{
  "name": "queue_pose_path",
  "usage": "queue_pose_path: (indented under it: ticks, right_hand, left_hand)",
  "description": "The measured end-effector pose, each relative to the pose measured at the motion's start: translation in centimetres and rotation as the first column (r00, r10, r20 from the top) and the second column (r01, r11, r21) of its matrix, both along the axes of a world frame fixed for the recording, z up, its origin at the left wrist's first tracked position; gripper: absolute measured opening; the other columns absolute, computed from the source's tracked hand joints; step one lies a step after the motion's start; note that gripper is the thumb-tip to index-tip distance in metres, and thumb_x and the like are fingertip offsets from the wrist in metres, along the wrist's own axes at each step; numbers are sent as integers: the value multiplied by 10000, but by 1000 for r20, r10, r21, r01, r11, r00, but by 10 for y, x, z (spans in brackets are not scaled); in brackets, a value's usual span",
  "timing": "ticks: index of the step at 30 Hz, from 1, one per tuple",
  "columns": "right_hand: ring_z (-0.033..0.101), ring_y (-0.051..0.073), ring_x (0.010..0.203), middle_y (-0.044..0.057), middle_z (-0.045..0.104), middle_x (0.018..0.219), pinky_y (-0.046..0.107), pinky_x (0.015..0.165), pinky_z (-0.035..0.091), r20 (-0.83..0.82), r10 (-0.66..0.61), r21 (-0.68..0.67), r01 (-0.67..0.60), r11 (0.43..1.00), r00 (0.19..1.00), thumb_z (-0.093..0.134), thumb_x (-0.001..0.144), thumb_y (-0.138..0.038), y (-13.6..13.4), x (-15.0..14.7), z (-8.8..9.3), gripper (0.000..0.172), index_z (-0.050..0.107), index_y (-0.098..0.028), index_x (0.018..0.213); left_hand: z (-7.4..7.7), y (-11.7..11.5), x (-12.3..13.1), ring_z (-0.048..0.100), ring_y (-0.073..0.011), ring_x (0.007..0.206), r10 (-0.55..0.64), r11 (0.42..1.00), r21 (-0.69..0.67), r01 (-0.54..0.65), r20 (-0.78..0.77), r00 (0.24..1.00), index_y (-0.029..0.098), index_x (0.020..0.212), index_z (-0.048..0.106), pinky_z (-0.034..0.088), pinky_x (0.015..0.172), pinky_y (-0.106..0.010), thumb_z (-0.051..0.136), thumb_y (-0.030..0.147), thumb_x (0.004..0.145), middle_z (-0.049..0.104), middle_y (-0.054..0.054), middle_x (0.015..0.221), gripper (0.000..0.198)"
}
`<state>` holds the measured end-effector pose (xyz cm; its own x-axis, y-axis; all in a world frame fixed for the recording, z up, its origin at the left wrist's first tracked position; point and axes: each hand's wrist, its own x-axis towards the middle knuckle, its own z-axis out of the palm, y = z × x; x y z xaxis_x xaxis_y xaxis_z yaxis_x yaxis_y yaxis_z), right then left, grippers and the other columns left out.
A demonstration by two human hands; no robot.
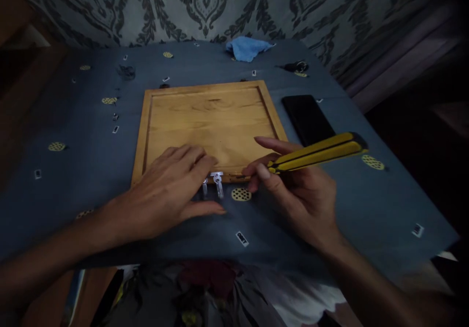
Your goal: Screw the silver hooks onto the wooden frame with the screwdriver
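Note:
A wooden tray-like panel with a raised rim [205, 87] lies on the table in front of me. My left hand [176, 180] rests across its near left part, fingers stretched flat and thumb held apart. Beside those fingertips, a small shiny metal clasp [217, 183] sits at the panel's near edge, its lower parts hanging down. My right hand [296, 190] grips a screwdriver with a yellow and black handle [318, 152]. The screwdriver slants down to the left, its tip close to the near edge, right of the clasp. Fingers partly hide the shaft.
A black phone [308, 119] lies right of the panel. Farther back are a blue cloth [247, 48], a dark object [296, 66] and a small clear container [126, 72]. A small metal piece [116, 117] lies to the left on the patterned blue tablecloth [88, 170].

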<state>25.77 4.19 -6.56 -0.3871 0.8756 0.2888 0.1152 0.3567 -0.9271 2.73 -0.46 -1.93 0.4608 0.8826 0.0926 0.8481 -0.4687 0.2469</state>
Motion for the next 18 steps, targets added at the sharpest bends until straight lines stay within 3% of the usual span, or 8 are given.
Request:
queue_pose_path:
  ticks: [4, 10, 18]
  right_hand:
    - [684, 151, 675, 6, 729, 929, 326, 657, 603, 0, 7, 17, -7, 1000, 1000, 636, 1009, -273, -4, 3, 0, 364, 609, -306, 1370]
    - [689, 156, 735, 1, 718, 950, 342, 732, 624, 18, 55, -15, -54, 998, 998, 629, 1011, -270, -6, 3, -2, 385, 584, -317, 1391]
    - [690, 174, 752, 28, 732, 1050, 353, 693, 626, 44, 77, -69, -74, 995, 996, 628, 1012, -324, -7, 2, -7, 395, 575, -356, 1401]
  left_hand:
    - [-13, -2, 4, 640, -296, 1018, 29, 999, 26, -26, -120, 992, 146, 1077, 647, 533, 882, -433, 706, 601, 905, 657, -87, 1034, 489]
    - [-19, 0, 6, 632, -304, 984, 38, 997, 67, -32, -102, 994, 136, 1058, 670, 508, 854, -437, 701, 624, 894, 661, -80, 1003, 515]
    - [-26, 0, 7, 624, -314, 999, 29, 999, 29, -27, -85, 996, 128, 1072, 685, 484, 867, -457, 693, 588, 916, 665, -83, 1015, 486]
